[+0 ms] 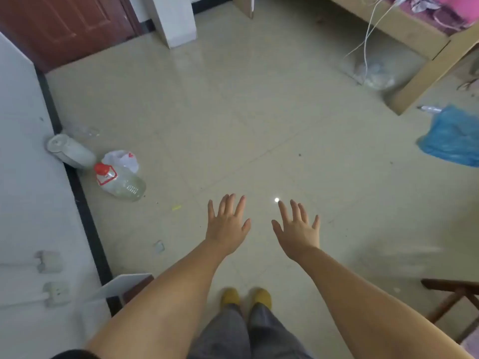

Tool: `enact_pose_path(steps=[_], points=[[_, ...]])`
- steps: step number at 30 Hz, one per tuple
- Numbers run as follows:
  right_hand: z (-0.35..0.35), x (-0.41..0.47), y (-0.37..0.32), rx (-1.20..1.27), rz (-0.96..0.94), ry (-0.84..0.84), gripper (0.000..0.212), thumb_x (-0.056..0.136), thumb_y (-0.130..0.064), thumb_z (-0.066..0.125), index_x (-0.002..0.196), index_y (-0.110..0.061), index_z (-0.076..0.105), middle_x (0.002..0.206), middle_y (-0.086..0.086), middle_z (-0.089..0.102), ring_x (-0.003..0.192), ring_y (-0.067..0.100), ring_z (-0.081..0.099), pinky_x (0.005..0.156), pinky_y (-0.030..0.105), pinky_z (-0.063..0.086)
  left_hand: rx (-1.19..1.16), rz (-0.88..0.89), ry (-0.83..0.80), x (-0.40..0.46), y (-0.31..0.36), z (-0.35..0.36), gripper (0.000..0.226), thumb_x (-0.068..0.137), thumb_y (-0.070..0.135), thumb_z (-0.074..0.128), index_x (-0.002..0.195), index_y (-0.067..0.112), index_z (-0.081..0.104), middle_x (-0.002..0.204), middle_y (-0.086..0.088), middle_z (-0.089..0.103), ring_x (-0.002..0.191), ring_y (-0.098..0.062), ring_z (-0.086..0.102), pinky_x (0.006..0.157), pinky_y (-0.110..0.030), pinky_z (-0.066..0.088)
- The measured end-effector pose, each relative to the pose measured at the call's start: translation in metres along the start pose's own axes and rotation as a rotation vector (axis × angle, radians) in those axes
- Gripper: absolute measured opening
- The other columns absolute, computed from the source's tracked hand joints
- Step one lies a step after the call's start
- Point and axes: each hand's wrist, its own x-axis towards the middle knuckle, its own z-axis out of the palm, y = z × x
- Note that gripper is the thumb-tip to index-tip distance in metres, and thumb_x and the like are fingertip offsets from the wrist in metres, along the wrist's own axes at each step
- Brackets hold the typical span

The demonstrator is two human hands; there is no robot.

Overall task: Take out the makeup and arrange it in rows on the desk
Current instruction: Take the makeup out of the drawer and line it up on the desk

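Mostly tiled floor (pixel 259 112) fills the view; white wall (pixel 23 177) left, wooden bed frame (pixel 414 47) top right; blue bag (pixel 451 141) near the right edge; clear jug (pixel 121 182) with red cap lies by the wall, beside a grey cylinder (pixel 70 151); left hand (pixel 228 224) and right hand (pixel 298 229) held out over the floor, apart, fingers spread and released, grasping nothing; yellow shoes (pixel 246 297) below; makeup and worktop not visible.
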Motion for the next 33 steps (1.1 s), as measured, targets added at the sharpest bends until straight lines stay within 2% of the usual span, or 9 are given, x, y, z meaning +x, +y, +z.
enact_pose_path(steps=[12,24,33], points=[[-0.067,0.12,-0.01,-0.102,-0.046,0.02,0.056,0.098,-0.049,0.011,0.149,-0.031,-0.005,0.159,0.0,0.0,0.146,0.019,-0.001,0.115,0.055,0.006,0.01,-0.007,0.115,0.118,-0.018,-0.056,0.061,0.098,0.049,0.024,0.151,0.023,0.008,0.156,-0.005,0.016,0.144,-0.023,0.013,0.115,-0.053,0.007],[-0.198,0.319,-0.071,-0.073,0.025,0.124,0.056,0.099,-0.049,0.013,0.15,-0.031,-0.002,0.159,0.0,0.005,0.146,0.018,0.002,0.115,0.054,0.007,0.036,0.016,0.175,0.329,-0.107,-0.167,0.06,0.098,0.047,0.027,0.15,0.022,0.01,0.154,-0.004,0.018,0.143,-0.02,0.014,0.115,-0.052,0.007],[-0.289,0.474,-0.068,-0.054,0.065,0.158,0.057,0.099,-0.049,0.012,0.15,-0.03,-0.003,0.159,0.0,0.002,0.146,0.018,0.001,0.116,0.053,0.005,-0.02,0.111,0.219,0.504,-0.105,-0.243,0.06,0.099,0.046,0.028,0.151,0.022,0.011,0.155,-0.004,0.018,0.143,-0.021,0.014,0.115,-0.051,0.006]])
